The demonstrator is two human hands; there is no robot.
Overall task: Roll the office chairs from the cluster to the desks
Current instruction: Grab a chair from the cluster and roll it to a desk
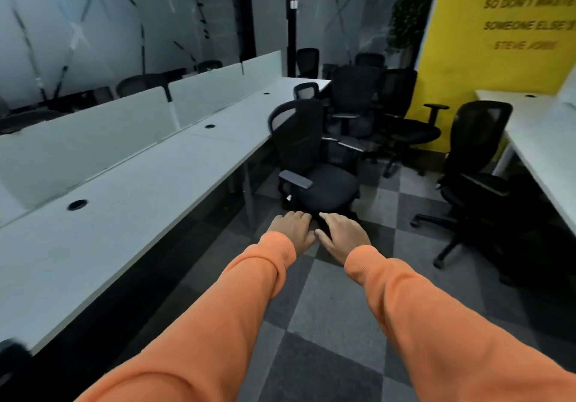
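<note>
A black office chair (321,180) with grey armrests stands beside the long white desk (149,189) on the left, its seat turned towards me. My left hand (291,230) and my right hand (341,234) reach forward side by side, palms down, fingers spread, just short of the seat's front edge. Neither hand holds anything. Behind this chair, a cluster of black chairs (374,111) crowds the space in front of the yellow wall. Another black chair (470,167) sits at the right desk (542,139).
White divider panels (93,139) run along the back of the left desk. Glass partitions (93,33) line the far side. The yellow wall (498,36) carries lettering. The aisle floor is grey checkered carpet (327,323). A potted plant (405,21) stands at the back.
</note>
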